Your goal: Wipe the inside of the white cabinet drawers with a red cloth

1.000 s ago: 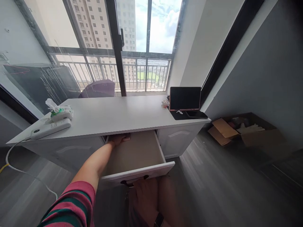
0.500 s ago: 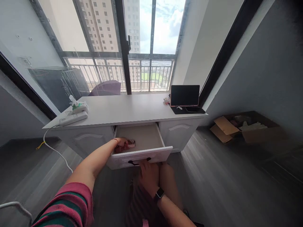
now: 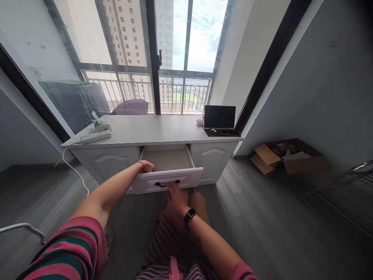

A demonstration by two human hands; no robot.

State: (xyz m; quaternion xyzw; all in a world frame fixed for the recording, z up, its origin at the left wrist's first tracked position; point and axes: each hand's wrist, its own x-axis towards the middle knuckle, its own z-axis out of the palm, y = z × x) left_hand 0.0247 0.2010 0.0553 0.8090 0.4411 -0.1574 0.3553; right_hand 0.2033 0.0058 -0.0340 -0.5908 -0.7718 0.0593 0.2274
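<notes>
A white drawer (image 3: pixel 186 177) stands pulled out from the middle of a white cabinet. My left hand (image 3: pixel 148 166) reaches over the drawer's left side into it, the fingers curled downward. Their tips, and whatever lies under them, are hidden behind the drawer front. On that front is a dark curved handle (image 3: pixel 160 184), and my right hand (image 3: pixel 176 196), with a black watch (image 3: pixel 190 214) on the wrist, has its fingers hooked at the handle's right part. The visible drawer floor is pale and bare.
On the cabinet top (image 3: pixel 157 130), a power strip (image 3: pixel 96 137) and a tissue pack (image 3: pixel 101 125) lie left; a dark-screened laptop or tablet (image 3: pixel 219 116) stands right. An open cardboard box (image 3: pixel 305 165) sits on the floor. A white cable (image 3: pixel 75 177) hangs at left. A metal rack (image 3: pixel 361 171) stands far right.
The view has shifted, with the drawer appearing higher and less of its inside showing. My left hand was on a crumpled reddish packet, which is now hidden. My right hand stays at the handle.
</notes>
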